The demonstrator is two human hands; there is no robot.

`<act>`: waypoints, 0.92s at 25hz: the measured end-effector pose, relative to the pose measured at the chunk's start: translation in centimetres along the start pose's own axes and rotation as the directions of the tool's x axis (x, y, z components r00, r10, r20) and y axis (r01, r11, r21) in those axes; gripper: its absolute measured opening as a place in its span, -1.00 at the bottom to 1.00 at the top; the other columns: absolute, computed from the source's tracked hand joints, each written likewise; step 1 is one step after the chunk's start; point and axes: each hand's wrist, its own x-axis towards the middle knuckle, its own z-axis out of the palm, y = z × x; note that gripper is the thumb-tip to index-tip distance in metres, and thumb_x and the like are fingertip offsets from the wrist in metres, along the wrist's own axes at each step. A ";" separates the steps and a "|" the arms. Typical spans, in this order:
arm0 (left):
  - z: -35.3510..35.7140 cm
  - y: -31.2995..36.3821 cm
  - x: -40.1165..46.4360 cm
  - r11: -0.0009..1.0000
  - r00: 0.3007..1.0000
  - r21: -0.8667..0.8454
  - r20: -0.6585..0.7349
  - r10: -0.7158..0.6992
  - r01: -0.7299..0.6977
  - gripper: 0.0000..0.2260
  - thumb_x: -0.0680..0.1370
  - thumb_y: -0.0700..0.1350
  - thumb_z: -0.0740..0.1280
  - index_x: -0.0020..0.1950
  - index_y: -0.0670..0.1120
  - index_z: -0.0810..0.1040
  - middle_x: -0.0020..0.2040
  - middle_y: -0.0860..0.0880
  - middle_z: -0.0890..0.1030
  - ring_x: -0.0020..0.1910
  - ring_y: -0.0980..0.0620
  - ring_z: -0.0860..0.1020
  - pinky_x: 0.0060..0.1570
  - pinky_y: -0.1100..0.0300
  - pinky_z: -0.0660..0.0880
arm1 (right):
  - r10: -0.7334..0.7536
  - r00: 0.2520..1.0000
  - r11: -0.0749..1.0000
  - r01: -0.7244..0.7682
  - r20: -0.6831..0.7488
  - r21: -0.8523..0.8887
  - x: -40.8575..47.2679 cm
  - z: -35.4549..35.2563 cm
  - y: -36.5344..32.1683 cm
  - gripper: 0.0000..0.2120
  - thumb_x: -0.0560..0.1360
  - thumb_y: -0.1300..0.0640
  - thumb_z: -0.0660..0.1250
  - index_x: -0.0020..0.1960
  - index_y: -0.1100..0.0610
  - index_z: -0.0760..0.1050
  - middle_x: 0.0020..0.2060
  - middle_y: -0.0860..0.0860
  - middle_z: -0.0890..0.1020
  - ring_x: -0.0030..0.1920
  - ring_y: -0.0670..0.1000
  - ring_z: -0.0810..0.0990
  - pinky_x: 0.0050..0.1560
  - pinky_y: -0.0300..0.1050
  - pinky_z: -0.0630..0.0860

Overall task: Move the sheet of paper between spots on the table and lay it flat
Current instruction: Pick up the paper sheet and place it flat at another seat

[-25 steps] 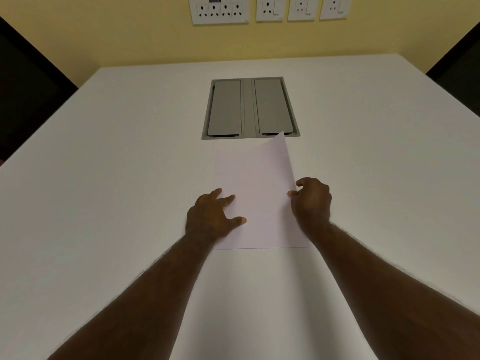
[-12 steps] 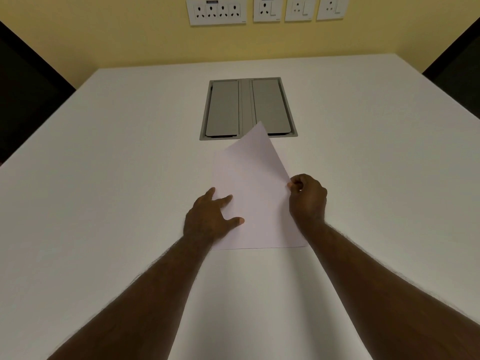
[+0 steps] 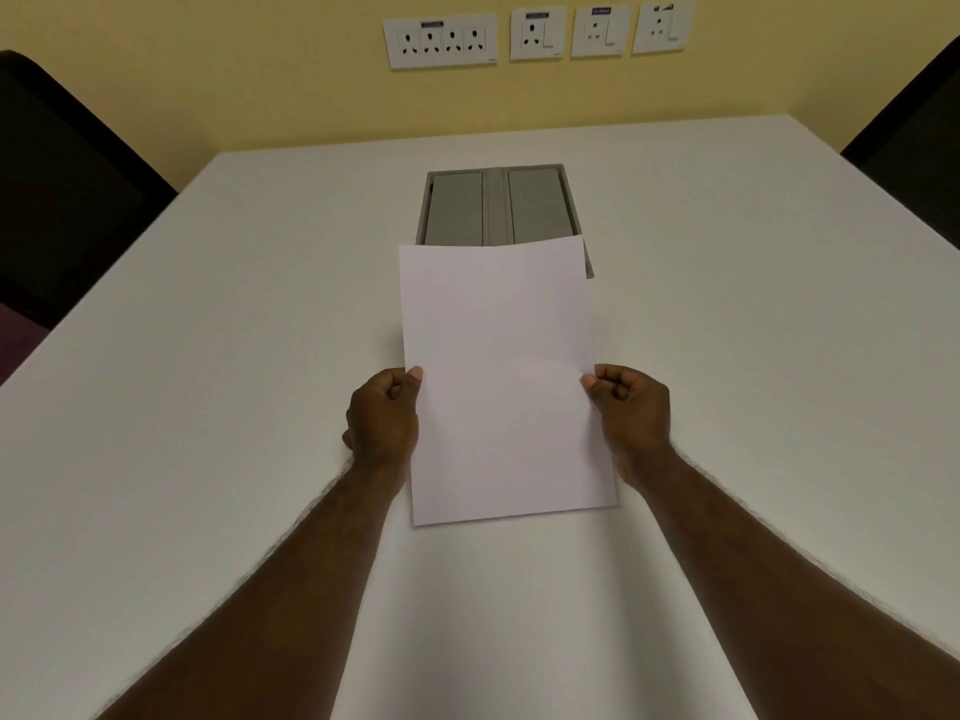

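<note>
A blank white sheet of paper [image 3: 501,376] is held up off the white table [image 3: 208,407], tilted toward me, its far edge covering the near part of the grey hatch. My left hand [image 3: 383,415] pinches the sheet's left edge about midway, thumb on top. On the opposite edge, at the same height, my right hand [image 3: 631,410] pinches the sheet too. Both hands have their fingers curled.
A grey recessed cable hatch [image 3: 493,205] with two lids sits in the table's middle, beyond the sheet. White wall sockets [image 3: 535,33] line the yellow wall. Dark chairs stand at the left [image 3: 62,189] and right [image 3: 914,163] table sides.
The sheet lay on the table under my left hand with its right far corner being lifted; now both hands pinch its side edges and hold the whole sheet up.
</note>
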 end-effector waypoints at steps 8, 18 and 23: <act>-6.3 6.0 -5.2 0.991 0.993 -0.074 0.030 0.118 -0.115 -0.77 0.53 0.02 0.37 -0.20 -0.12 0.61 -0.26 -0.05 0.56 -0.24 0.02 0.47 -0.02 -0.08 0.53 | -0.011 0.999 0.997 0.007 0.053 0.072 -7.4 -2.9 -7.9 -0.89 0.46 0.29 0.42 -0.01 0.25 0.62 -0.09 0.23 0.70 -0.12 0.09 0.63 0.05 0.05 0.57; -14.1 10.7 -16.5 0.972 0.988 -0.209 0.087 0.130 -0.110 -0.80 0.53 -0.03 0.37 -0.16 -0.15 0.63 -0.31 0.04 0.54 -0.30 0.08 0.42 -0.15 0.17 0.40 | -0.037 0.999 0.996 0.035 0.024 0.080 -20.1 -8.8 -15.1 -0.85 0.45 0.29 0.43 0.02 0.27 0.61 -0.08 0.22 0.69 -0.17 0.05 0.61 -0.10 -0.07 0.53; -15.7 11.6 -23.5 0.966 0.988 -0.239 0.095 0.121 -0.095 -0.82 0.53 -0.03 0.38 -0.19 -0.10 0.62 -0.31 0.12 0.57 -0.34 0.17 0.44 -0.20 0.24 0.40 | -0.035 0.999 0.998 0.035 -0.006 0.058 -25.4 -13.3 -16.5 -0.85 0.45 0.28 0.44 0.01 0.25 0.62 -0.10 0.19 0.69 -0.16 0.06 0.62 -0.07 -0.05 0.54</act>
